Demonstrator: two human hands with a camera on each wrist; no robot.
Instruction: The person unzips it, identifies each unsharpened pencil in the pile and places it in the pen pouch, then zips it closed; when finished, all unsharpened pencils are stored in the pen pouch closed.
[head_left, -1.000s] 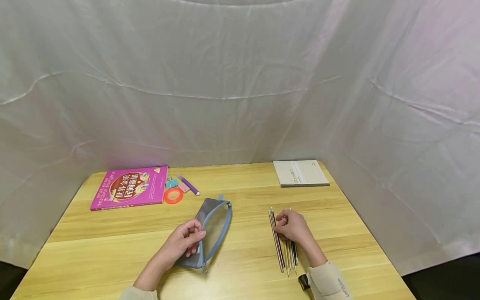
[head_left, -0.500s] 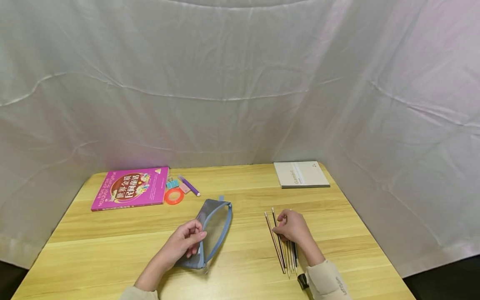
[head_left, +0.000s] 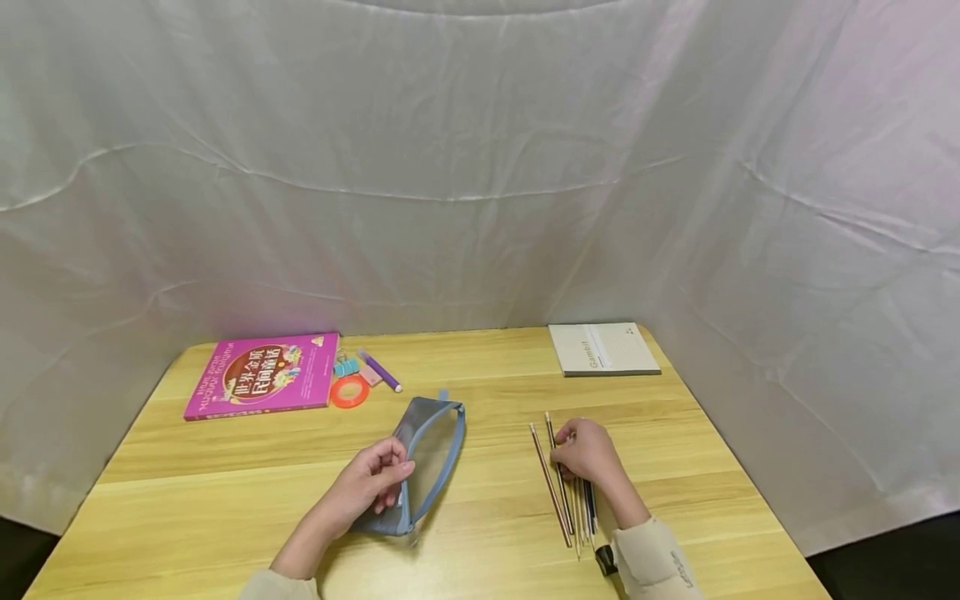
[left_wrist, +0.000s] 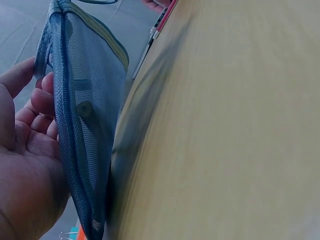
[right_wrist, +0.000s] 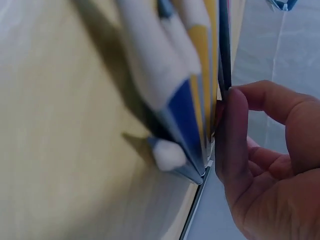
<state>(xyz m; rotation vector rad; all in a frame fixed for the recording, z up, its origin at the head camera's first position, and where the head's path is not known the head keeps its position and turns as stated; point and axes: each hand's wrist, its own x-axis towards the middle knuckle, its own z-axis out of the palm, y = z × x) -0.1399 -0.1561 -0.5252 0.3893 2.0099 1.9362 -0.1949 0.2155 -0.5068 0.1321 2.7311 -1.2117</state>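
Note:
My left hand [head_left: 371, 479] holds a grey-blue mesh pencil case [head_left: 418, 414] by one side of its mouth, the thumb inside the edge in the head view. The case's zip is undone and its mouth gapes to the right. In the left wrist view, a small round thing [left_wrist: 84, 109] shows through the mesh [left_wrist: 95, 55]. My right hand [head_left: 588, 452] pinches a dark pencil [head_left: 563, 492] between thumb and finger. To its left lies a brown pencil [head_left: 551, 487], apart from the rest. Several other pencils [right_wrist: 182, 105], blue and yellow, lie bunched under the hand, partly hidden.
A pink book [head_left: 262, 375] lies at the back left. Beside it are an orange tape roll [head_left: 335, 392], teal binder clips [head_left: 347, 367], a pink eraser [head_left: 371, 377] and a purple marker [head_left: 381, 371]. A cream notebook [head_left: 604, 348] sits back right. A small black object [head_left: 605, 560] touches my right cuff.
The brown pencil has come apart to the left from the dark one. My right fingers have shifted slightly onto the dark pencil. The left hand and pencil case have stayed put.

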